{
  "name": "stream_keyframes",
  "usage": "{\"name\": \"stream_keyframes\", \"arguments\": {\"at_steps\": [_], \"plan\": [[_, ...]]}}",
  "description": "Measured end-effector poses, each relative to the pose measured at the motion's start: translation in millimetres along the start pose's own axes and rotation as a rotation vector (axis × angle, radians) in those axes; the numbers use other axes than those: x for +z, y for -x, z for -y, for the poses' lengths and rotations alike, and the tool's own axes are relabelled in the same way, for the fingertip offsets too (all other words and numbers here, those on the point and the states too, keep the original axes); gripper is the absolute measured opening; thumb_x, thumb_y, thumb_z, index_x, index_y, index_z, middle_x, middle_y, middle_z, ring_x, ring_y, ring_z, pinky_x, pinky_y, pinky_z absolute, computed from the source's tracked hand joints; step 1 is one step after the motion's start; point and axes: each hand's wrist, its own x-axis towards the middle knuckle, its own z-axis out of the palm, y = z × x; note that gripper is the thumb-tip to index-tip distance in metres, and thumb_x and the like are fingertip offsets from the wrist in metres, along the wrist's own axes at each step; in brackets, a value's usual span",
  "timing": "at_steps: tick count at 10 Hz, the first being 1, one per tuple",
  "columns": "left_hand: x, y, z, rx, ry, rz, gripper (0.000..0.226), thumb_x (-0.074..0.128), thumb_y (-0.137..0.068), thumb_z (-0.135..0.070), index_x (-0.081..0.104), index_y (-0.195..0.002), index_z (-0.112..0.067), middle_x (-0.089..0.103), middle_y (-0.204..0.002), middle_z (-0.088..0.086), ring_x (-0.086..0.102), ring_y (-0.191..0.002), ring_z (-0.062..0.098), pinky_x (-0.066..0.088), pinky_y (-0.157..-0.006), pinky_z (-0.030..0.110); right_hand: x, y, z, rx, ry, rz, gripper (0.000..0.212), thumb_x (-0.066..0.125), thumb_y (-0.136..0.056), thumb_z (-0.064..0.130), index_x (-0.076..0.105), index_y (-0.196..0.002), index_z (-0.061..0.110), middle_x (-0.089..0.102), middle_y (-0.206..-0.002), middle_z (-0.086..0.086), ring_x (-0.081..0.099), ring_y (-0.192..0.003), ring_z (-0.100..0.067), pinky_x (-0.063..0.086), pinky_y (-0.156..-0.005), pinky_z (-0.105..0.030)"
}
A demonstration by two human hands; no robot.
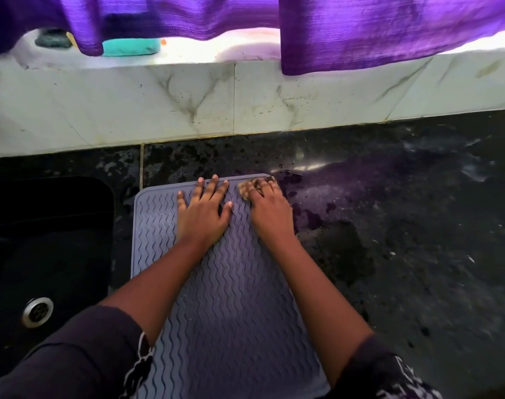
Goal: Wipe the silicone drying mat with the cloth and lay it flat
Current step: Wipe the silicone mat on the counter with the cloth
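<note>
Grey silicone mat (pixel 216 283) is lying flat on our dark wet countertop (pixel 403 226). Our left hand (pixel 205 214) is pressing it, fingers spread, holding nothing; our right hand (pixel 270 211) is pinning the cloth (pixel 247 188) at one o'clock. Sink (pixel 44 240) is sitting at nine.

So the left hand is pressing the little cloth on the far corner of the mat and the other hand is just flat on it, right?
Not quite: it is the right hand that presses the cloth on the far corner of the mat. The left hand is the one lying flat on it, fingers spread. The head view shows this.
</note>
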Motion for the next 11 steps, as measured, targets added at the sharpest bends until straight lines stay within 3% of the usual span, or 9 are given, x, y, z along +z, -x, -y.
{"name": "stream_keyframes", "arguments": {"at_steps": [2,3,4,5,6,8,9,10,11], "plan": [[0,2,1,0.005,0.008,-0.001,0.057,0.024,-0.095,-0.051,0.016,-0.148,-0.034,0.013,-0.159,-0.006,0.006,-0.146,0.021,0.003,-0.113,0.058,-1,85,-6,-0.004,0.025,0.025,0.046,0.043,-0.092,0.014,0.037,-0.138,0.016,0.039,-0.143,-0.012,0.029,-0.132,-0.031,0.039,-0.098,-0.045],[0,0,1,0.009,0.006,-0.005,0.057,0.024,-0.094,-0.051,0.017,-0.148,-0.033,0.014,-0.158,-0.006,0.007,-0.146,0.021,0.003,-0.113,0.059,-12,68,-7,0.044,-0.107,-0.007,0.045,0.046,-0.089,0.009,0.044,-0.133,0.017,0.048,-0.133,-0.011,0.036,-0.121,-0.027,0.042,-0.092,-0.040],[2,0,2,0.003,0.001,-0.008,0.057,0.024,-0.094,-0.052,0.017,-0.148,-0.034,0.014,-0.158,-0.006,0.007,-0.146,0.021,0.003,-0.113,0.058,-18,24,-3,0.064,-0.158,-0.066,0.045,0.042,-0.091,0.008,0.041,-0.135,0.017,0.042,-0.140,-0.010,0.030,-0.129,-0.027,0.040,-0.096,-0.042],[3,-1,2,0.003,0.004,-0.008,0.057,0.024,-0.094,-0.052,0.017,-0.148,-0.034,0.014,-0.158,-0.006,0.007,-0.146,0.021,0.003,-0.113,0.058,-11,9,5,0.024,0.021,0.002,0.044,0.036,-0.094,0.012,0.036,-0.138,0.014,0.035,-0.145,-0.012,0.026,-0.132,-0.030,0.036,-0.100,-0.042],[2,-1,2,0.002,0.001,-0.013,0.057,0.025,-0.094,-0.051,0.018,-0.148,-0.034,0.015,-0.158,-0.006,0.008,-0.146,0.020,0.003,-0.113,0.058,-10,30,3,0.008,0.104,0.000,0.044,0.037,-0.094,0.013,0.035,-0.138,0.012,0.036,-0.143,-0.013,0.031,-0.128,-0.032,0.041,-0.093,-0.041],[1,-1,2,0.002,0.008,-0.010,0.057,0.026,-0.094,-0.051,0.019,-0.148,-0.034,0.015,-0.158,-0.006,0.008,-0.146,0.021,0.003,-0.112,0.058,-21,75,-6,-0.007,0.036,0.128,0.040,0.051,-0.087,0.012,0.048,-0.127,0.014,0.050,-0.125,-0.014,0.040,-0.112,-0.031,0.045,-0.085,-0.040],[3,-1,2,0.001,0.004,-0.018,0.057,0.025,-0.094,-0.051,0.019,-0.148,-0.034,0.016,-0.158,-0.006,0.008,-0.146,0.021,0.004,-0.112,0.058,-27,42,-10,0.060,-0.115,0.063,0.047,0.056,-0.085,0.012,0.046,-0.131,0.020,0.049,-0.130,-0.011,0.038,-0.118,-0.030,0.042,-0.090,-0.041],[3,-1,2,-0.001,0.007,-0.028,0.057,0.026,-0.094,-0.051,0.019,-0.148,-0.034,0.017,-0.158,-0.006,0.009,-0.146,0.021,0.004,-0.113,0.058,-17,21,-1,0.016,-0.014,0.030,0.044,0.040,-0.093,0.012,0.038,-0.136,0.018,0.036,-0.143,-0.013,0.026,-0.131,-0.034,0.036,-0.099,-0.046],[3,-1,2,0.000,0.002,-0.027,0.057,0.026,-0.094,-0.052,0.019,-0.148,-0.034,0.017,-0.158,-0.006,0.009,-0.146,0.021,0.004,-0.113,0.058,-10,28,-2,-0.028,0.125,0.025,0.046,0.038,-0.093,0.016,0.032,-0.139,0.019,0.033,-0.143,-0.014,0.026,-0.130,-0.035,0.036,-0.097,-0.046]]}}
